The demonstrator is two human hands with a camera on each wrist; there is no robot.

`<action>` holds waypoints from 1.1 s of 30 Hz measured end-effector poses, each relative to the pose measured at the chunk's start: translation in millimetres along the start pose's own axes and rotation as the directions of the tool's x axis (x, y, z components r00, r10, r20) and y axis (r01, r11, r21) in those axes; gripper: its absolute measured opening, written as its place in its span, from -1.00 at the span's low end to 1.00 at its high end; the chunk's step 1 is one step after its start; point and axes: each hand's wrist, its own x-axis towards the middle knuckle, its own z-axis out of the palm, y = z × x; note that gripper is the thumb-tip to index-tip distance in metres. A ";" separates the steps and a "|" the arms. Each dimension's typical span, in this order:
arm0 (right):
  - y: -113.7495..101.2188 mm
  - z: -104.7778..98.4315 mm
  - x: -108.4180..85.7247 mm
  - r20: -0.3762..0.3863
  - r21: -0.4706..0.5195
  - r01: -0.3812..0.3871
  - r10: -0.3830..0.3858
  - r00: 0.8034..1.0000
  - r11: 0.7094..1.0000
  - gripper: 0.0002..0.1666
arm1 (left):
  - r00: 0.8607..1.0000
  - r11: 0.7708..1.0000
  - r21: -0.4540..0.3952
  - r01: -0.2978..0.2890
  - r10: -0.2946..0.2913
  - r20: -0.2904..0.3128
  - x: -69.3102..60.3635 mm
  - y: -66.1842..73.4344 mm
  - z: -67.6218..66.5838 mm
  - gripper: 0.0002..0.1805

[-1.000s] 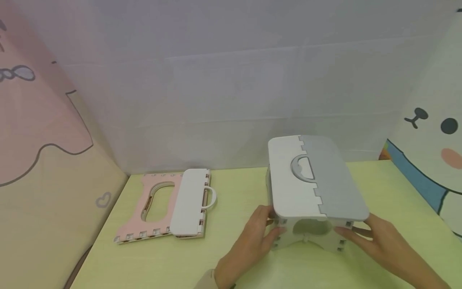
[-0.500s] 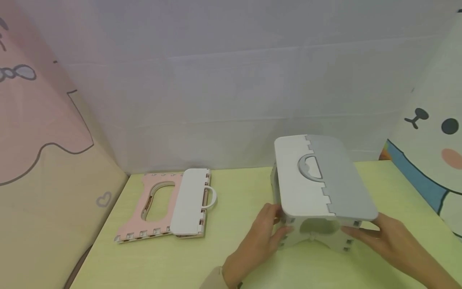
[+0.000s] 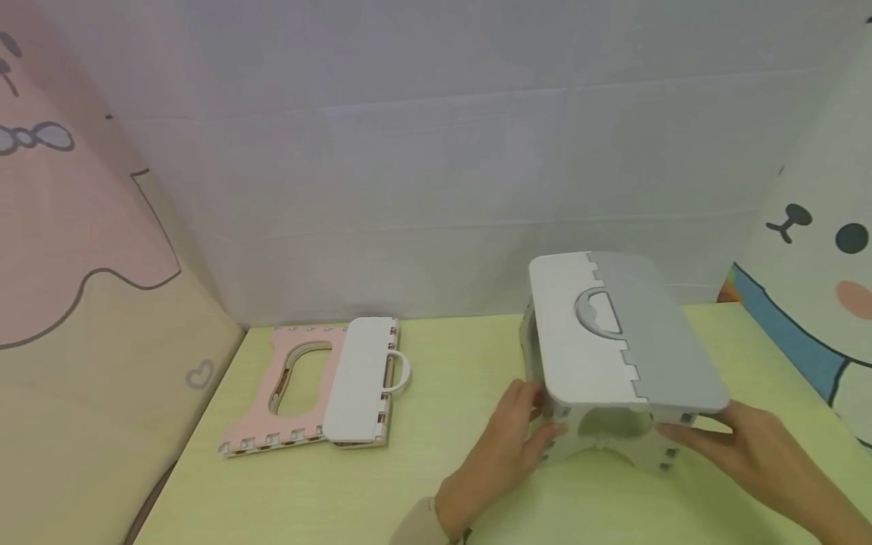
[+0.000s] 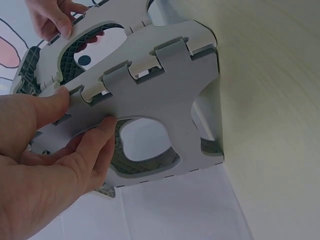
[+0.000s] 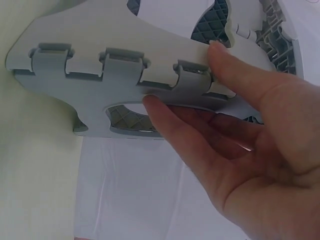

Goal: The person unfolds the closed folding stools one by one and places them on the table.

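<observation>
An unfolded folding step stool (image 3: 654, 325) stands on the right side of the table, its top half white and half grey, with a loop handle at the seam. My left hand (image 3: 500, 446) grips its near left edge. In the left wrist view, that thumb lies on the hinged corner and the fingers reach to the side panel's opening. At the near right edge, my right hand (image 3: 756, 446) holds the stool. The right wrist view shows the thumb (image 5: 240, 72) on the pale end panel and the fingers against the grey side panel.
On the left of the pale yellow-green table (image 3: 463, 356) lies a folded pink-and-white step stool (image 3: 357, 378) with a white loop handle. A pale cloth (image 3: 436, 166) hangs behind the table. Cartoon-printed sheets flank both sides.
The unfolded stool has slid to the right in the head view, with both hands still holding it. The folded pink-and-white stool has stayed in place.
</observation>
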 end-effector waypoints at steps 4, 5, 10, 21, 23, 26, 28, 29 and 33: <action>1.3 -2.5 0.1 0.006 -0.001 -0.021 0.021 1.000 1.000 -0.36 | 1.000 1.000 0.005 -0.010 0.010 -0.001 2.8 0.5 3.0 -0.48; 2.1 -3.0 0.1 0.001 -0.003 -0.016 0.016 1.000 1.000 -0.36 | 1.000 1.000 0.001 -0.012 0.012 0.000 3.4 0.6 3.8 -0.48; 8.1 -5.4 -1.2 -0.004 -0.021 -0.021 0.021 1.000 1.000 -0.37 | 0.999 0.999 0.016 -0.033 0.034 -0.010 7.1 1.7 8.9 -0.48; 19.4 -10.4 -3.0 0.043 -0.035 -0.087 0.088 0.995 0.996 -0.35 | 0.997 0.994 0.092 -0.065 0.068 -0.027 14.6 6.6 16.1 -0.52; 20.1 -10.8 -3.3 0.048 -0.035 -0.094 0.096 0.994 0.995 -0.34 | 0.998 0.994 0.087 -0.060 0.063 -0.023 15.9 7.2 17.1 -0.51; 20.9 -11.6 -3.0 0.051 -0.043 -0.095 0.097 0.994 0.995 -0.32 | 0.999 0.996 0.078 -0.049 0.051 -0.020 17.4 7.6 19.2 -0.52; 22.0 -12.4 -2.8 0.042 -0.048 -0.089 0.091 0.995 0.995 -0.33 | 0.999 0.997 0.071 -0.043 0.045 -0.018 18.3 7.7 21.0 -0.52; 22.8 -12.9 -2.8 0.040 -0.046 -0.089 0.091 0.995 0.995 -0.33 | 0.999 0.996 0.075 -0.042 0.044 -0.020 18.7 7.8 22.0 -0.52; 26.3 -15.0 -2.7 0.042 -0.059 -0.109 0.111 0.993 0.992 -0.32 | 0.998 0.995 0.084 -0.051 0.054 -0.028 20.9 8.8 25.4 -0.52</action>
